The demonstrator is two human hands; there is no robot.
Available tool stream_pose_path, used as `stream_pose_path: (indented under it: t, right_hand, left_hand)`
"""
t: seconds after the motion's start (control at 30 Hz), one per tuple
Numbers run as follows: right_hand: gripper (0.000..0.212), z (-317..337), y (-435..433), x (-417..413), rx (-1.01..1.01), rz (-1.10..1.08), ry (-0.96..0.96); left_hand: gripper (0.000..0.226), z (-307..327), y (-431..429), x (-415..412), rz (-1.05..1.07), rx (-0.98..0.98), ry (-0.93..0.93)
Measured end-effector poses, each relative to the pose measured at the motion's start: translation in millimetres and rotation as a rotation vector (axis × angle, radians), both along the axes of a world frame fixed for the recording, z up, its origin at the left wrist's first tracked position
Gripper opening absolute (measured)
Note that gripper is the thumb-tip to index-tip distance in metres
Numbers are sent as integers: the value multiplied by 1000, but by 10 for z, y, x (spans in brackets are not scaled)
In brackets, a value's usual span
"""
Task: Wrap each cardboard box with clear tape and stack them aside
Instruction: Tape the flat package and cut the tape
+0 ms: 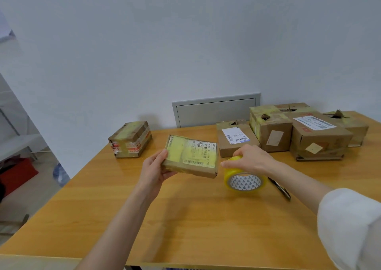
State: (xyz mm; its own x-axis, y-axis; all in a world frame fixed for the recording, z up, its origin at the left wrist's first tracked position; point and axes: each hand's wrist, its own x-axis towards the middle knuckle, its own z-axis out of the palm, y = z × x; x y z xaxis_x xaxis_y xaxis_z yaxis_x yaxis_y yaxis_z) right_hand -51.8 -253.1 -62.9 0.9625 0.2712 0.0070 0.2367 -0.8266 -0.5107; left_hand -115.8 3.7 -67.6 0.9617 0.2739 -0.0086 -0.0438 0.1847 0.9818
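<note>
Head view: left hand gripped cardboard box by its 9 o'clock edge. At box's 3 o'clock, right hand grasped tape roll.

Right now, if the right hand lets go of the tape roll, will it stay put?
Probably not: the tape roll appears tilted on its round rim under the right hand, so it may roll or flop flat on the smooth table. Its wide hollow core suggests it is light. The glossy tape could be slippery.
</note>
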Motion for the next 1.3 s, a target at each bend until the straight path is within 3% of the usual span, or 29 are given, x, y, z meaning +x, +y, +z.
stream_pose_path:
  t: [0.13, 0.3, 0.4, 0.47, 0.53, 0.6, 0.67, 0.83, 1.0, 1.13, 1.3]
  right_hand:
    - [55, 0, 60, -33, 292, 32, 132]
    - [43, 2, 143, -77, 361, 25, 122]
    - [43, -33, 168, -68, 345, 7, 122]
    - [47, -62, 216, -67, 368, -1, 134]
    - [55, -87, 289, -67, 349, -7, 111]
    - [53, -98, 325, -50, 294, -14, 79]
    - [65, -98, 305, -9, 286, -31, 84]
    - [72, -88, 278, 20, 264, -20, 95]
    - [72, -56, 264, 42, 237, -6, 106]
    - [62, -36, 212, 46, 262, 10, 162]
    - [35, 54, 58, 62, 400, -40, 314]
  left_hand:
    - [31, -43, -55, 29, 15, 148, -1]
    - [50, -131, -141, 180, 179, 749, 42]
    - [67, -200, -204, 209, 172, 1054, 191]
    - [68, -250, -365, 165, 89, 1231, 221]
    - [66, -319, -587, 96, -47, 1220, 191]
    - [67, -340, -715, 47, -139, 1061, 129]
    - [64, -351, -698, 30, -179, 940, 43]
    - [72, -477, -570, -25, -222, 954, -123]
    - [83, -443, -575, 111, -105, 1232, -119]
    - [73, -410, -664, 138, 14, 1428, -74]
    - [65, -430, -626, 157, 69, 1422, -130]
